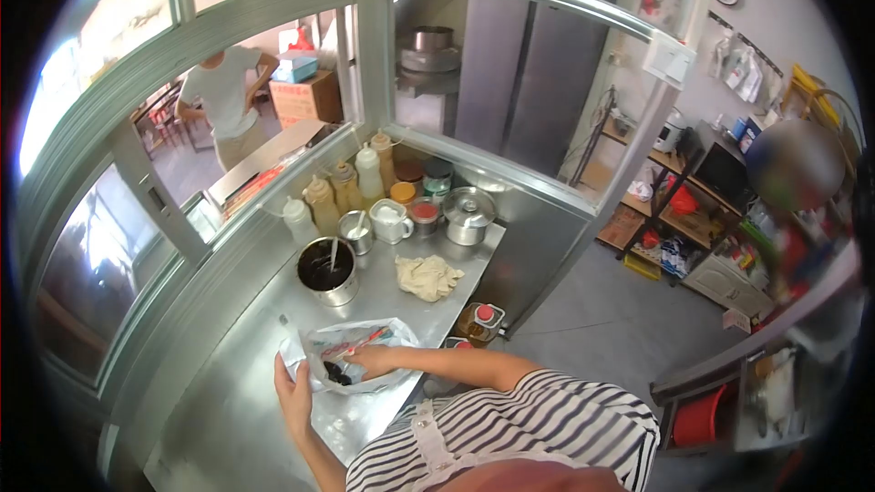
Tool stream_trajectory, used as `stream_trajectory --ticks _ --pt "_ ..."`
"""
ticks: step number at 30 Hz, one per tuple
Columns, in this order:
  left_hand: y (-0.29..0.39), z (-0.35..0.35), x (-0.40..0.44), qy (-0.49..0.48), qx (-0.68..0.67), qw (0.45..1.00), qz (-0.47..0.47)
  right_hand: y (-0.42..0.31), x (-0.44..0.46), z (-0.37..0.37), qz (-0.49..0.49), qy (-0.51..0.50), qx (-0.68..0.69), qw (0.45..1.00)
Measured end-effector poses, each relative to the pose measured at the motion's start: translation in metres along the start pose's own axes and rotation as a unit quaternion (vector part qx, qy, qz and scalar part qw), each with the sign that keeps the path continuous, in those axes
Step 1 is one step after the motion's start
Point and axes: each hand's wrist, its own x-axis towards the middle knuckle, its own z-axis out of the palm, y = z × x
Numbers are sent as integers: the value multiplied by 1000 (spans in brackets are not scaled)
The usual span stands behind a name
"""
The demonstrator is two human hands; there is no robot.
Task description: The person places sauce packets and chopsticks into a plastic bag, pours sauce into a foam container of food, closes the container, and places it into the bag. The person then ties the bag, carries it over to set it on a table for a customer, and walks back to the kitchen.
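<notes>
Steel pot [337, 295] just beyond white bag [342, 343]

Left hand [293, 392] curled, right hand [374, 362] extended leftward

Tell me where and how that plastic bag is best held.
I'd likely pinch the loose edge of the plastic bag from the person's left, where the left hand is: the thin sheet rises there, while the right hand occupies the opening.

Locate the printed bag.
In the head view, the printed bag lies low, left of centre, on the metal counter, in front of the open pot, with the right hand inside.
</notes>
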Motion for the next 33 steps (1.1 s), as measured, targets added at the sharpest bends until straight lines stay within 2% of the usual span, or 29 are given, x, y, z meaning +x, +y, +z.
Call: stream_trajectory --ticks 3,5,12,21,23,27,33 --pt "-3 -3 0 -8 28 1000 10 5 -1 2 34 -16 -16 999" --pt "0 -1 -1 -3 35 999 -19 5 -2 7 18 29 -33 999" --pt "-1 -2 -1 -16 -26 1000 -1 -3 -1 0 45 4 -22 999" --pt "8 -1 5 -11 38 999 -2 -9 -5 -4 37 36 4 999" --pt "16 2 2 -11 42 999 13 -23 -12 -14 23 48 -25 998" --pt "1 -2 2 5 41 999 6 -26 -1 -14 88 24 -54 994" --pt "10 1 -7 3 14 1000 -8 -22 10 -9 48 -4 -52 997"
